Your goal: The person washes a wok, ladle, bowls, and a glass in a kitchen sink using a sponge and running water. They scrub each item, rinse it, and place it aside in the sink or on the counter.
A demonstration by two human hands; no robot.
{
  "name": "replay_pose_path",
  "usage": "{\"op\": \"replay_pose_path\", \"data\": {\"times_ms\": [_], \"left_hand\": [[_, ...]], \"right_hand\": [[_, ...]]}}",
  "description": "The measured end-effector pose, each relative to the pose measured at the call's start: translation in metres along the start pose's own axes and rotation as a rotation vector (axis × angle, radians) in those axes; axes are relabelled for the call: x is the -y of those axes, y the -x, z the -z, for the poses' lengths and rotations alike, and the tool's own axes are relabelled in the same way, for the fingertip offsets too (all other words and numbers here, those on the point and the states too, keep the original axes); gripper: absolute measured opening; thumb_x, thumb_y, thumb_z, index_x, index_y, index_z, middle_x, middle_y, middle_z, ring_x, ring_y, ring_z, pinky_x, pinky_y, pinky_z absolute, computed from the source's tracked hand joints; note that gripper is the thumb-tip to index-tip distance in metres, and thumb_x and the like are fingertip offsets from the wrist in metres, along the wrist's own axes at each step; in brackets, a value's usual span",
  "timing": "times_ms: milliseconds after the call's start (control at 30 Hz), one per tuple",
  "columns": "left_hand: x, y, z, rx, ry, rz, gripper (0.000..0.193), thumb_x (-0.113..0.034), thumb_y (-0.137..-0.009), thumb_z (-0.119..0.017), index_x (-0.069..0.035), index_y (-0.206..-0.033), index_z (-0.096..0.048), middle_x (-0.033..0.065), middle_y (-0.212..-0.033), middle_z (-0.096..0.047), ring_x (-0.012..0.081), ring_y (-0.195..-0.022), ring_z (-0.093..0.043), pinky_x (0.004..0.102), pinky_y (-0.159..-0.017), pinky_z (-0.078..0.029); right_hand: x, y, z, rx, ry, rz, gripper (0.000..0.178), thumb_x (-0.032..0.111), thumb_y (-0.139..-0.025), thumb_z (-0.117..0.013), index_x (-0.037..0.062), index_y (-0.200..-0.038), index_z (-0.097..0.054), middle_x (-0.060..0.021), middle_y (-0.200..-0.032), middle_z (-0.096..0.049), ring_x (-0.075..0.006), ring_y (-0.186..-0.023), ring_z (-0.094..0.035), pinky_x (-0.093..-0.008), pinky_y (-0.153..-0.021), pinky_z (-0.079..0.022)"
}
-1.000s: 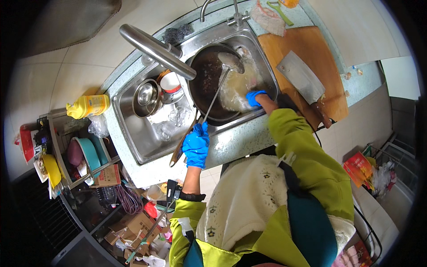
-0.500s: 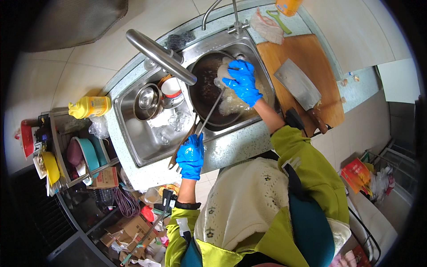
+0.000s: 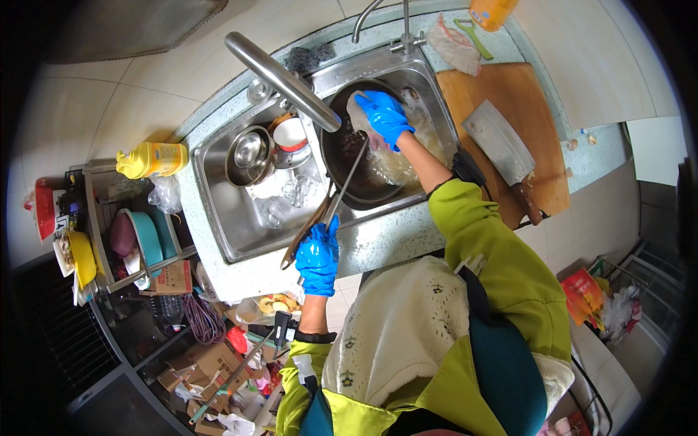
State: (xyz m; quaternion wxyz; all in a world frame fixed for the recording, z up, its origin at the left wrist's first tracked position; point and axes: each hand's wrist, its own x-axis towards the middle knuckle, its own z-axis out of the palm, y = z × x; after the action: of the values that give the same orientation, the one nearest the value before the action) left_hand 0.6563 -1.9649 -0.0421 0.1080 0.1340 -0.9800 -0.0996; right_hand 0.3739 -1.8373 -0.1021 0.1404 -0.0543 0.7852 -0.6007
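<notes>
My left hand [image 3: 318, 256] grips the long handle of the dark wok [image 3: 363, 163] in the sink [image 3: 240, 232]; right hand [image 3: 383, 118] presses a cloth [image 3: 361, 116] inside. Heavy, wet, likely slippery: hold handle firmly.

Two hands in blue gloves: the left hand [image 3: 318, 256] low in the middle of the frame, the right hand [image 3: 384, 116] at upper centre; one dark wok [image 3: 349, 163] in the sink's right part; one long-handled utensil [image 3: 342, 190] across it; one steel bowl [image 3: 248, 152] and one white cup [image 3: 292, 136] in the left part; one cleaver [image 3: 502, 149] on one wooden cutting board [image 3: 509, 94] at upper right; one yellow bottle [image 3: 153, 159] at left; one orange bottle [image 3: 491, 11] at the top edge; one green peeler [image 3: 472, 36] beside one cloth [image 3: 451, 47]; one tap [image 3: 403, 25].
</notes>
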Motion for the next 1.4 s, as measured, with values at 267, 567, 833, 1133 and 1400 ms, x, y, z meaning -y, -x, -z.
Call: {"op": "replay_pose_path", "data": {"times_ms": [267,567,833,1133,1400], "left_hand": [[0.004,0.024,0.002,0.179,-0.089,0.07,0.026,-0.032,-0.084,-0.057,-0.013,-0.067,-0.052,0.013,-0.052,-0.052,0.0305,-0.044,-0.053,0.0403,-0.038,-0.038],[0.01,0.044,0.017,0.115,-0.135,0.115,0.023,-0.027,-0.08,-0.062,-0.014,-0.062,-0.056,0.0111,-0.05,-0.053,0.0267,-0.041,-0.052,0.0367,-0.037,-0.038],[0.015,0.056,0.019,0.096,-0.19,0.221,0.028,-0.031,-0.078,-0.065,-0.014,-0.058,-0.056,0.0104,-0.044,-0.049,0.0264,-0.037,-0.05,0.0368,-0.035,-0.036],[0.017,0.048,0.006,0.139,-0.136,0.213,0.028,-0.033,-0.079,-0.063,-0.013,-0.061,-0.058,0.0118,-0.046,-0.051,0.0272,-0.04,-0.053,0.0373,-0.037,-0.038],[0.019,0.04,0.011,0.175,-0.089,0.139,0.028,-0.036,-0.079,-0.062,-0.013,-0.063,-0.058,0.0118,-0.049,-0.052,0.0284,-0.042,-0.053,0.0386,-0.038,-0.039]], "right_hand": [[-0.108,-0.034,-0.007,-0.064,0.468,-0.044,0.039,0.038,-0.082,-0.047,0.0052,-0.097,-0.061,-0.0217,-0.097,-0.059,-0.0396,-0.086,-0.057,-0.0449,-0.076,-0.046],[-0.157,0.008,0.023,-0.075,1.002,0.101,0.044,0.034,-0.067,-0.069,0.0071,-0.099,-0.056,-0.0193,-0.088,-0.058,-0.0346,-0.086,-0.058,-0.0426,-0.079,-0.047],[-0.163,0.014,0.002,0.117,1.21,-0.007,0.032,0.03,-0.073,-0.062,0.0097,-0.098,-0.063,-0.0182,-0.105,-0.059,-0.0341,-0.094,-0.058,-0.0415,-0.079,-0.048],[-0.099,0.059,0.026,0.173,-0.472,-0.315,0.029,0.02,-0.075,-0.066,0.002,-0.097,-0.06,-0.0093,-0.081,-0.061,-0.0289,-0.077,-0.059,-0.0358,-0.073,-0.047],[-0.036,0.048,-0.001,0.125,-0.006,0.267,0.045,0.029,-0.075,-0.069,0.0028,-0.109,-0.055,-0.0099,-0.102,-0.062,-0.0236,-0.096,-0.058,-0.0321,-0.086,-0.044]]}}
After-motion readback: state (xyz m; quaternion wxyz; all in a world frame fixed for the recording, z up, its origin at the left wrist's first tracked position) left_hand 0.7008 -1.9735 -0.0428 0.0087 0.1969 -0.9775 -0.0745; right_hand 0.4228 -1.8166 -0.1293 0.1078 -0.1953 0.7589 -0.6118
